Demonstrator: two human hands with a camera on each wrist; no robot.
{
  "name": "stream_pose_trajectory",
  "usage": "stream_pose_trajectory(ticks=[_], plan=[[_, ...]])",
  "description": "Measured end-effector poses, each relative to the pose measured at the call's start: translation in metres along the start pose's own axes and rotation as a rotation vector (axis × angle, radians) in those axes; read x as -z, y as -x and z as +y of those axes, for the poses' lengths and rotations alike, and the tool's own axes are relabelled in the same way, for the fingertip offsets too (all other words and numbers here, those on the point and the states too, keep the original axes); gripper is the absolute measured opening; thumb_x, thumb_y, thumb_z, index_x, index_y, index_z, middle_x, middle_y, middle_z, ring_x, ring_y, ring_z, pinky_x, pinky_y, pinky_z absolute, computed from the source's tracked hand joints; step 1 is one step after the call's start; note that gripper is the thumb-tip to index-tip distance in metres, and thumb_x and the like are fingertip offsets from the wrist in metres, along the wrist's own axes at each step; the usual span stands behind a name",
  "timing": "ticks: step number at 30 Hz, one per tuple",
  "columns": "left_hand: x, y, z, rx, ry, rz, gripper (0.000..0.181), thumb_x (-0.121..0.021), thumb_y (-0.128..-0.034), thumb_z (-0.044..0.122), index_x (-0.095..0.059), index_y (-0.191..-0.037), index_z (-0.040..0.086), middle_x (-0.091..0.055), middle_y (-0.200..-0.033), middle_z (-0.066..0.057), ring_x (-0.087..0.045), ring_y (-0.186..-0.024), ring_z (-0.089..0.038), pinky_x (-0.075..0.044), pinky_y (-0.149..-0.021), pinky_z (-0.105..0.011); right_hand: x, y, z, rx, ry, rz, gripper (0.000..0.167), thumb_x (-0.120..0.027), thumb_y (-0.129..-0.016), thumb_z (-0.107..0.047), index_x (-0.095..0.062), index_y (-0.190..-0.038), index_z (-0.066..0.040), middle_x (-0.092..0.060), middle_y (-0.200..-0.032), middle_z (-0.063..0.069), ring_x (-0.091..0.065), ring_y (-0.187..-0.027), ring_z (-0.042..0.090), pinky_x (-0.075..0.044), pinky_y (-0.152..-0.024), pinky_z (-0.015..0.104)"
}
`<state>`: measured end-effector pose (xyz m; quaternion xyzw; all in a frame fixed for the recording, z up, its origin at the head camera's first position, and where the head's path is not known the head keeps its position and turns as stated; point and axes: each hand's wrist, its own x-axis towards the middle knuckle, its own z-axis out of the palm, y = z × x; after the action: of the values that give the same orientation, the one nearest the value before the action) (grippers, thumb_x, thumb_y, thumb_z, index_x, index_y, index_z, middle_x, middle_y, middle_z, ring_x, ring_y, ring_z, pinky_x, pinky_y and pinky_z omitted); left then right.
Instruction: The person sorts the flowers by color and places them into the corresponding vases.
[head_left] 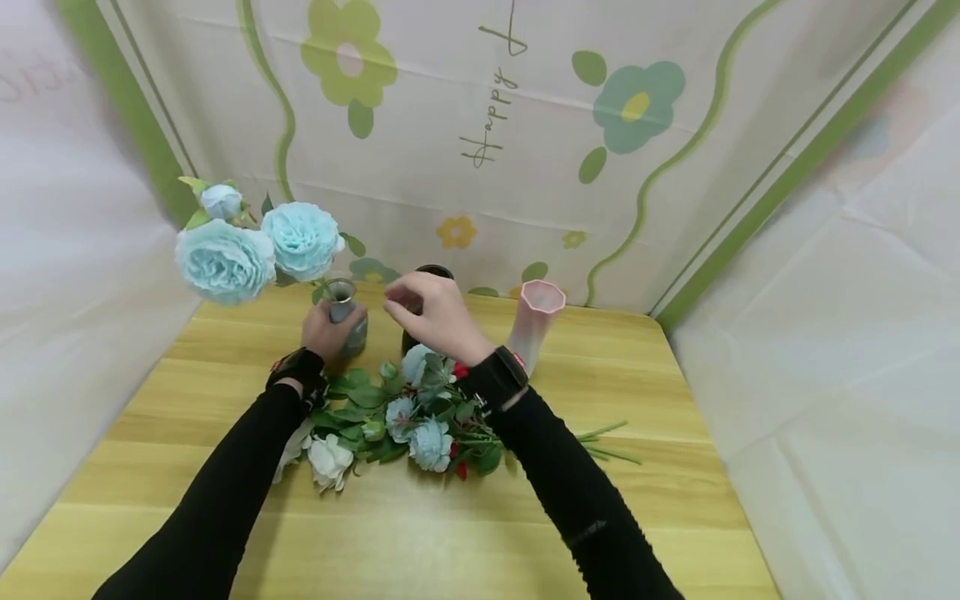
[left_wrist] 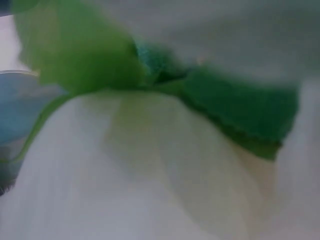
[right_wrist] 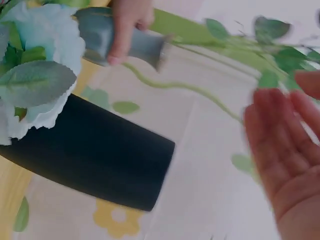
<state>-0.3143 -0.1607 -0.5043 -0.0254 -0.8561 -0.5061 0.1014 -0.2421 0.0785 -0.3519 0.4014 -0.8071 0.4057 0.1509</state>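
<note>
My left hand (head_left: pixel 324 333) grips a small grey-blue vase (head_left: pixel 343 302) near the back of the table. Out of its neck rises a stem with large light-blue flowers (head_left: pixel 303 239), leaning to the left. My right hand (head_left: pixel 444 321) is raised just right of that vase, with loosely bent fingers and nothing in them. A black vase (right_wrist: pixel 95 150) stands behind the right hand, which partly hides it in the head view. White petals (left_wrist: pixel 140 170) and green leaves (left_wrist: pixel 240 105) fill most of the left wrist view, blurred.
A pink-and-white vase (head_left: pixel 528 329) stands right of the black one. In front of the vases, a pile of artificial flowers (head_left: pixel 431 444), blue, white and red, lies on the wooden table (head_left: pixel 420 542), its stems (head_left: pixel 607 446) toward the right. A printed cloth (head_left: pixel 420 167) hangs behind.
</note>
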Motion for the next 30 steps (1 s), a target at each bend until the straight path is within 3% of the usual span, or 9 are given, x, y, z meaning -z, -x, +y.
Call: stream_pose_trajectory(ticks=[4, 8, 11, 15, 18, 20, 25, 26, 30], plan=[[-0.002, 0.005, -0.003, -0.019, 0.026, 0.004, 0.051, -0.065, -0.0958, 0.031, -0.053, -0.123, -0.011, -0.057, -0.116, -0.033, -0.055, -0.105, -0.047, -0.042, -0.09, -0.056, -0.015, 0.037, 0.048, -0.058, -0.014, 0.114, 0.021, -0.06, -0.101, -0.029, -0.069, -0.111, -0.014, -0.065, -0.105, 0.0, -0.062, -0.09, 0.009, -0.048, -0.083, 0.024], [-0.005, 0.005, -0.002, -0.045, 0.046, 0.003, 0.048, -0.065, -0.0961, 0.03, -0.054, -0.124, -0.007, -0.057, -0.118, -0.031, -0.054, -0.108, -0.047, -0.041, -0.092, -0.057, -0.014, 0.069, 0.071, -0.105, -0.039, 0.186, 0.021, -0.063, -0.098, -0.034, -0.07, -0.111, -0.019, -0.066, -0.104, -0.003, -0.062, -0.091, 0.008, -0.049, -0.083, 0.024], [-0.006, 0.003, -0.004, -0.056, 0.054, 0.003, 0.049, -0.064, -0.0965, 0.033, -0.053, -0.126, -0.005, -0.056, -0.12, -0.03, -0.053, -0.11, -0.046, -0.041, -0.093, -0.057, 0.017, 0.079, 0.025, -0.182, -0.053, 0.181, 0.017, -0.067, -0.096, -0.027, -0.072, -0.105, -0.013, -0.069, -0.098, -0.001, -0.064, -0.087, 0.01, -0.052, -0.08, 0.027], [-0.007, 0.001, -0.009, -0.048, 0.052, 0.006, 0.052, -0.064, -0.0964, 0.036, -0.053, -0.127, -0.005, -0.056, -0.12, -0.029, -0.053, -0.11, -0.046, -0.041, -0.093, -0.056, 0.044, 0.094, -0.007, -0.306, -0.054, 0.246, 0.013, -0.07, -0.093, -0.012, -0.073, -0.098, 0.0, -0.071, -0.089, 0.009, -0.066, -0.079, 0.02, -0.055, -0.072, 0.032], [-0.006, 0.001, -0.01, -0.031, 0.038, -0.006, 0.055, -0.063, -0.0966, 0.038, -0.052, -0.127, -0.006, -0.055, -0.119, -0.029, -0.053, -0.108, -0.046, -0.041, -0.091, -0.057, 0.053, 0.113, -0.002, -0.365, -0.043, 0.329, 0.016, -0.07, -0.094, -0.015, -0.074, -0.094, 0.0, -0.071, -0.085, 0.009, -0.066, -0.075, 0.022, -0.054, -0.068, 0.035], [-0.005, 0.001, -0.008, -0.013, 0.032, -0.007, 0.054, -0.063, -0.0964, 0.038, -0.053, -0.125, -0.006, -0.056, -0.117, -0.03, -0.054, -0.106, -0.046, -0.042, -0.09, -0.057, 0.048, 0.136, 0.03, -0.361, -0.025, 0.345, 0.019, -0.067, -0.096, -0.021, -0.075, -0.095, -0.003, -0.07, -0.086, 0.006, -0.065, -0.076, 0.019, -0.053, -0.069, 0.035], [-0.003, 0.004, -0.005, 0.001, 0.018, 0.006, 0.052, -0.064, -0.0953, 0.037, -0.054, -0.123, -0.007, -0.057, -0.117, -0.031, -0.054, -0.108, -0.046, -0.042, -0.091, -0.057, 0.049, 0.163, 0.047, -0.424, 0.126, 0.265, 0.016, -0.067, -0.096, -0.019, -0.077, -0.091, -0.007, -0.069, -0.08, 0.001, -0.064, -0.071, 0.013, -0.053, -0.066, 0.034], [-0.002, 0.004, -0.005, 0.0, 0.01, 0.006, 0.053, -0.064, -0.0952, 0.037, -0.054, -0.123, -0.006, -0.057, -0.117, -0.031, -0.054, -0.108, -0.046, -0.042, -0.092, -0.057, 0.055, 0.16, 0.029, -0.464, 0.17, 0.25, 0.014, -0.069, -0.094, -0.016, -0.077, -0.087, -0.006, -0.069, -0.076, 0.0, -0.063, -0.068, 0.013, -0.052, -0.064, 0.035], [-0.003, 0.003, -0.004, -0.005, -0.005, -0.003, 0.056, -0.062, -0.0958, 0.037, -0.052, -0.122, -0.01, -0.056, -0.116, -0.033, -0.053, -0.106, -0.048, -0.041, -0.09, -0.057, 0.055, 0.176, 0.033, -0.583, 0.3, 0.167, 0.009, -0.073, -0.09, -0.01, -0.077, -0.084, -0.006, -0.067, -0.072, -0.001, -0.06, -0.062, 0.01, -0.051, -0.059, 0.033]])
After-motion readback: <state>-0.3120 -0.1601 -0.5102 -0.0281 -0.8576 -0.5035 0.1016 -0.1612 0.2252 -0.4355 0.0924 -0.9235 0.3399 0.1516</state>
